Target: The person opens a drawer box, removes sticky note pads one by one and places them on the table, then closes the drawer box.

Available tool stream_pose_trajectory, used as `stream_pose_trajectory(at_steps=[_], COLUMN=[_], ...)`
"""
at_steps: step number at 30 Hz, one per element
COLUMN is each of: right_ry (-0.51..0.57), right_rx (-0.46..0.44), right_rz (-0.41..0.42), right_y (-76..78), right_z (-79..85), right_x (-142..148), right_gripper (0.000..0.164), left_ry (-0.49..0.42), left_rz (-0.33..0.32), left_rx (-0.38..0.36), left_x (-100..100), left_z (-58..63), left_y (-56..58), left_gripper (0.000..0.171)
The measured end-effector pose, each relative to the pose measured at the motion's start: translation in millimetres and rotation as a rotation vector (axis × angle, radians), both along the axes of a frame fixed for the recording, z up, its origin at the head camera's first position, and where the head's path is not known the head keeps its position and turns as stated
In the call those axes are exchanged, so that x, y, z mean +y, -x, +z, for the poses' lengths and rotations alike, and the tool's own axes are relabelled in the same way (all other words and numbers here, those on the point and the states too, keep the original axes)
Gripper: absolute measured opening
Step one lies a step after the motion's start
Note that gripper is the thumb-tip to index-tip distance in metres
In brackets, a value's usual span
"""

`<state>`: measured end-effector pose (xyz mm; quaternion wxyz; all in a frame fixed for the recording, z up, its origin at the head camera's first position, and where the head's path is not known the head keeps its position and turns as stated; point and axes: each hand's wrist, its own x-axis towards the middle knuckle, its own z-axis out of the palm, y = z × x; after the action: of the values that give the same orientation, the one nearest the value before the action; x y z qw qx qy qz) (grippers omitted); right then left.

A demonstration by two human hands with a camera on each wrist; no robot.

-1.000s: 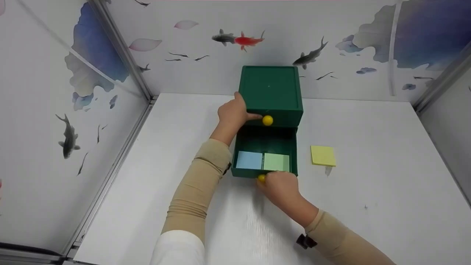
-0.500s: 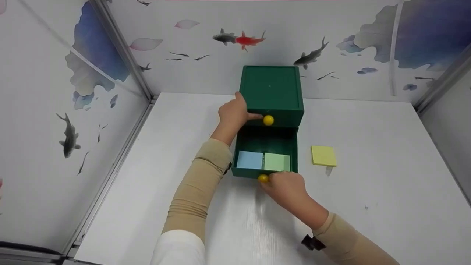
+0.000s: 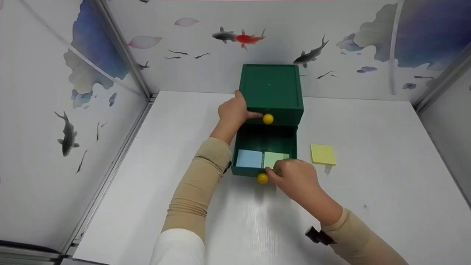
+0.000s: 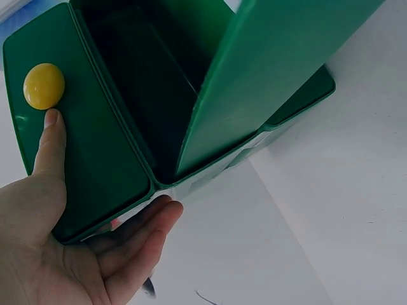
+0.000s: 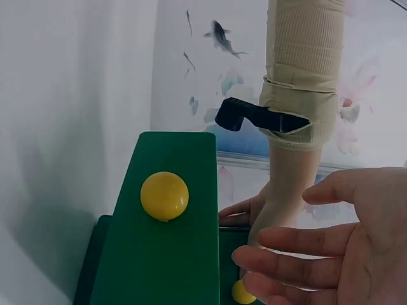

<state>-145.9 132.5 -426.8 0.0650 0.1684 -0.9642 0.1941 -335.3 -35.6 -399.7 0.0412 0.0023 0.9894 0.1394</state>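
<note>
A green two-drawer box (image 3: 269,86) stands against the back wall, its lower drawer (image 3: 268,136) pulled out. My left hand (image 3: 232,110) holds the box at its left side; in the left wrist view the thumb (image 4: 52,149) lies on the upper front just below a yellow knob (image 4: 44,86), the other fingers along the side. My right hand (image 3: 298,178) is at the drawer's front right corner, beside the lower yellow knob (image 3: 262,178). In the right wrist view its fingers are spread apart and hold nothing. Inside the drawer lie blue (image 3: 249,158) and pale green sticky notes (image 3: 274,159), the latter partly covered by the right hand.
To the right of the drawer, a yellow sticky note pad (image 3: 323,154) lies on the white table (image 3: 368,176). Walls printed with fish enclose the back and sides. A black wrist camera (image 3: 319,235) sits on the right sleeve.
My right hand has let go of the lower knob and moved up and right over the drawer's front corner. The left hand and the pulled-out drawer have stayed in place.
</note>
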Motion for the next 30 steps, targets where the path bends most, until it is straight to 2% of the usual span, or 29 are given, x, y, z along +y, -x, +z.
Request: stream_pose_trajectory(at_steps=[3,6,14,21,30], right_ry=[0.007,0.006,-0.043,-0.096,-0.229], right_rx=[0.013,-0.028,-0.137,-0.203,-0.195], right_rz=[0.005,0.009,0.01,0.06,0.076], right_y=[6.2,13.9,41.0,60.8,71.5], right_z=[2.5,3.1,-6.1,-21.1,-34.4], right_x=[1.9,2.9,5.8,7.3,6.5], right_gripper=[0.034,0.027,0.033,0.035,0.035], left_ry=[0.012,0.015,-0.007,-0.011,-0.02], left_rz=[0.007,0.008,0.0,0.003,-0.001], left_rx=[-0.012,-0.015,-0.017,-0.02,-0.004], left_x=[0.7,1.0,0.6,0.1,-1.3], left_z=[1.1,1.1,0.8,0.8,-0.6], left_y=[1.0,1.8,2.5,2.0,2.2], left_gripper=[0.12,0.121,0.119,0.119,0.12])
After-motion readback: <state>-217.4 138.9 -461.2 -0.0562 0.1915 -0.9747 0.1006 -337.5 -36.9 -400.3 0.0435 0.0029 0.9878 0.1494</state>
